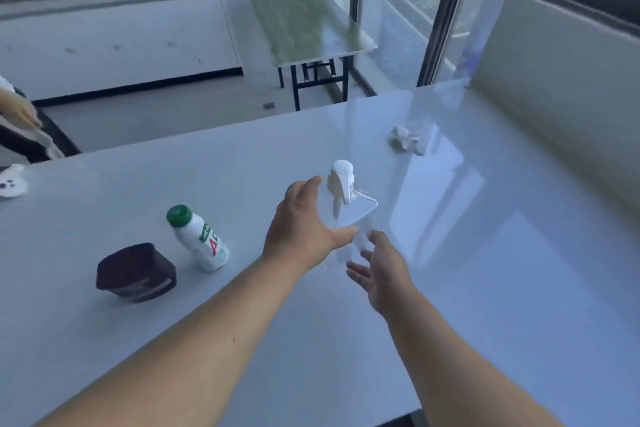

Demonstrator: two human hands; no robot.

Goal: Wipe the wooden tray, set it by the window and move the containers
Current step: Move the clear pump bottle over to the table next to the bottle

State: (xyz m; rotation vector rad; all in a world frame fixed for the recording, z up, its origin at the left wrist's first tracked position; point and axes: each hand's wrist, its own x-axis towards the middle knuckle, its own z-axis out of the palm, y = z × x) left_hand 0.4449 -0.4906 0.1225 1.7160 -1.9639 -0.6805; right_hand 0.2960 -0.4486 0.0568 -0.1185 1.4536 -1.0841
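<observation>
Spray bottle (346, 198) is the container we are reaching for right now, standing upright near the middle of the pale desk (519, 253), its clear body so see-through and blurred that only the white trigger head is showing plainly. We are bringing our left hand (301, 229) up against its left side with the fingers spread and the thumb pointing toward the body, while our right hand (384, 274) is hovering just below and to the right, palm up and fingers apart; neither is closed on anything, and whether the left is already touching the plastic we cannot tell. We are judging the bottle to be light, thin-walled plastic that will give a little under a squeeze and could be slick, and how full it is we cannot see, so its weight is staying a guess. We are thinking the safest hold is around the neck just under the trigger head, or around the body with the other hand supporting from beneath, keeping the fingers off the trigger. To the left, well apart, a white drink bottle (201, 239) with a green cap is leaning, and just beside it a dark bowl (136, 272) is sitting tilted; both look light and rigid. A crumpled tissue (408, 139) is lying farther back toward the window (408, 0). No wooden tray is showing anywhere.
</observation>
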